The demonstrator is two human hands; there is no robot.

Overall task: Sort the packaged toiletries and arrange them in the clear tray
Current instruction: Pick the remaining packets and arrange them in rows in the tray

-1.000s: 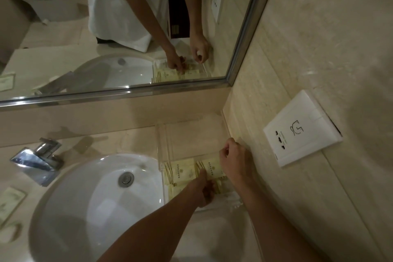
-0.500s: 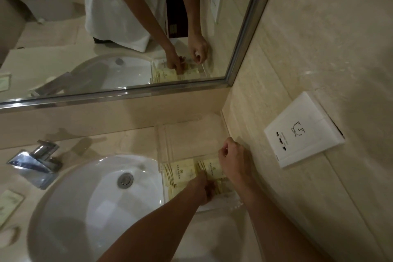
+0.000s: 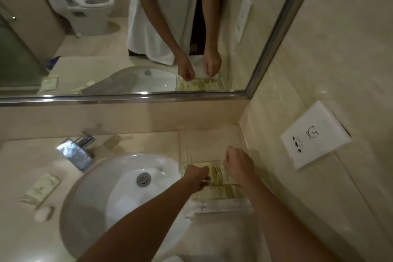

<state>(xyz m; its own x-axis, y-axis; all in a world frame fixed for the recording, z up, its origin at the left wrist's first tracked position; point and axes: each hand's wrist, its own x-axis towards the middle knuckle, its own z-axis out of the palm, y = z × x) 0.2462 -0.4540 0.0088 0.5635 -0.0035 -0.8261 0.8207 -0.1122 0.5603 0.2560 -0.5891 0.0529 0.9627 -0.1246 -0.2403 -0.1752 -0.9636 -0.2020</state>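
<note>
A clear tray (image 3: 209,141) lies on the counter between the sink and the right wall. Several cream packets with green print (image 3: 221,176) lie in its near half, and a white wrapped packet (image 3: 221,207) lies across its near end. My left hand (image 3: 196,177) reaches in from the left, fingers curled down onto the packets. My right hand (image 3: 238,162) hovers over the tray's right side, fingers pinched at a packet's far edge. The hands hide what the fingers touch. Two more cream packets (image 3: 41,188) lie left of the sink.
A white oval sink (image 3: 119,195) with a chrome tap (image 3: 77,151) fills the counter's middle. A small white soap (image 3: 43,214) sits at the left. A white socket plate (image 3: 314,134) is on the right wall. The mirror (image 3: 127,27) above shows a toilet.
The view has tilted up and shifted, so more mirror shows. Both hands stay over the packets in the tray; the left hand has slid slightly toward the tray's left side.
</note>
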